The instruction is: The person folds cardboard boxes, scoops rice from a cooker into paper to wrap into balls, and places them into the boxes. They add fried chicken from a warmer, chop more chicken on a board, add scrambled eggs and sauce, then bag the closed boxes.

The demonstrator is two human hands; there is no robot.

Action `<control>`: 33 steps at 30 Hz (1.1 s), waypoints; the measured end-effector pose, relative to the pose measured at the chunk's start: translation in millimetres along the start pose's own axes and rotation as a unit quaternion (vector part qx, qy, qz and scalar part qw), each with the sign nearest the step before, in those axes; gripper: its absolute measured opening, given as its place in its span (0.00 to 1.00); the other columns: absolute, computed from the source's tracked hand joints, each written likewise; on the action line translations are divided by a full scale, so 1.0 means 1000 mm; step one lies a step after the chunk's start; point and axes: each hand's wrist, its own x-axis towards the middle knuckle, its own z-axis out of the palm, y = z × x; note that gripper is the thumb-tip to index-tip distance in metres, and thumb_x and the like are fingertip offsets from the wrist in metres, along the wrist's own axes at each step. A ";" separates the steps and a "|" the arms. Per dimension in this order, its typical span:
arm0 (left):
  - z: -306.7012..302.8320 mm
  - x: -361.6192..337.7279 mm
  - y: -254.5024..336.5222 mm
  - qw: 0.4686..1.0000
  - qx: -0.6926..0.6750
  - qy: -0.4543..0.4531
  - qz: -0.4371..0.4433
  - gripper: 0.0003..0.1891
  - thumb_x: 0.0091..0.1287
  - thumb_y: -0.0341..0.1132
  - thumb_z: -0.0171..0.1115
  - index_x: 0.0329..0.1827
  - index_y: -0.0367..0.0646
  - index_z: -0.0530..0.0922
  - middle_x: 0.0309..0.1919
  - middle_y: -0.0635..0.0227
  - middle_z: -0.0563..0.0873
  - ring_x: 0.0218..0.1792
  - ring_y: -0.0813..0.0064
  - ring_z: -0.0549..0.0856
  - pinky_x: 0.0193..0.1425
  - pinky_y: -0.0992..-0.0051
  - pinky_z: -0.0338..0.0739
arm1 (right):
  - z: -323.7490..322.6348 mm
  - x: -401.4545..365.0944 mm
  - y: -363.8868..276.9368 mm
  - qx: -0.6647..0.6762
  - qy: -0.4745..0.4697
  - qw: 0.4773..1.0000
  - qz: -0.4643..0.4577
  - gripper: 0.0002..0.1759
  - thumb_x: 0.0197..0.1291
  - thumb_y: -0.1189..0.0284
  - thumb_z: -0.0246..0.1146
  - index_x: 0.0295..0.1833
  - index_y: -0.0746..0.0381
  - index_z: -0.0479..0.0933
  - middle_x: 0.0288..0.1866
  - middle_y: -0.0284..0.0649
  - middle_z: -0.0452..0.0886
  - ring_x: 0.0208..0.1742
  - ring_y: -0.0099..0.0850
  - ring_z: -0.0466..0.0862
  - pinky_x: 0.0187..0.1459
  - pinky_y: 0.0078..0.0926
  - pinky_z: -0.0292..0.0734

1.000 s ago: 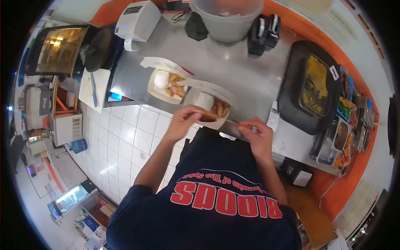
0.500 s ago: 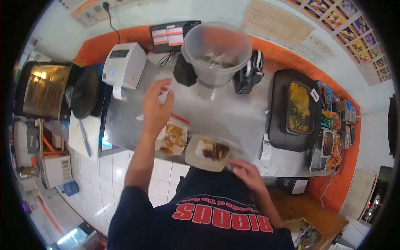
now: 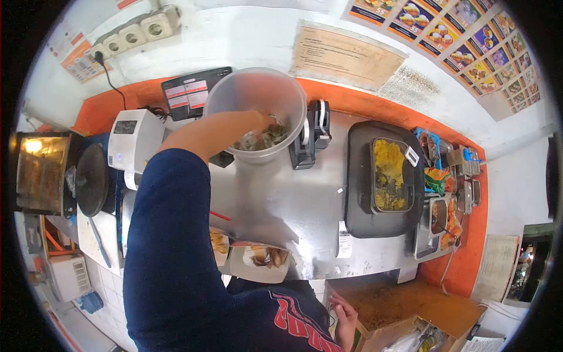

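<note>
My left hand (image 3: 258, 121) reaches into a large clear plastic tub (image 3: 296, 126) holding small clear packets with greenish contents (image 3: 267, 139). Its fingers are blurred and partly hidden among the packets. Low in the view, my right hand (image 3: 346, 320) hangs beside the counter edge with loosely bent, parted fingers and nothing in it. On the near counter edge sits an open paper food box (image 3: 234, 265) with browned pieces of food (image 3: 267, 256) inside. Partly behind my left sleeve, a second box holds golden pieces of food (image 3: 219, 243).
A white label printer (image 3: 136, 138) and a tablet (image 3: 189, 94) stand left of the tub. To its right are a black device (image 3: 305, 144) and a dark board (image 3: 358, 220) bearing a tray of yellow food (image 3: 390, 176). A printed receipt (image 3: 344, 240) lies near the edge.
My left hand has moved from above the counter into the tub. My right hand has dropped from beside the food box to below the counter edge. The view has shifted.
</note>
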 end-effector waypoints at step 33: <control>-0.166 -0.401 0.316 0.683 -0.679 0.224 -0.149 0.12 0.72 0.35 0.67 0.53 0.38 0.86 0.38 0.71 0.89 0.37 0.85 0.82 0.38 0.82 0.75 | 0.222 0.067 -0.139 -0.008 -0.217 0.931 -0.292 0.25 0.60 0.74 0.74 0.62 0.65 0.80 0.55 0.41 0.86 0.49 0.27 0.84 0.53 0.30 0.80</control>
